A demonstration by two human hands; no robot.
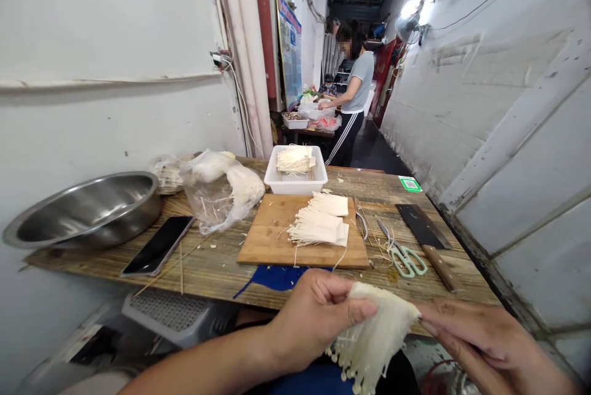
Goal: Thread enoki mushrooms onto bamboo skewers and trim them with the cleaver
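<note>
My left hand (318, 315) is closed round the stem end of a white bunch of enoki mushrooms (376, 336), held low in front of the table edge with the caps hanging down. My right hand (480, 336) touches the bunch's right side with its fingers pressed against it. On the wooden cutting board (270, 241) lie trimmed enoki bundles (321, 219). A white plastic tub (295, 183) behind the board holds more enoki.
A cleaver (427, 235) and green-handled scissors (406, 256) lie right of the board. A steel bowl (87, 207), a phone (159, 244) and a plastic bag of mushrooms (221, 189) sit at the left. Another person (353, 96) works at a far table. Walls close in on both sides.
</note>
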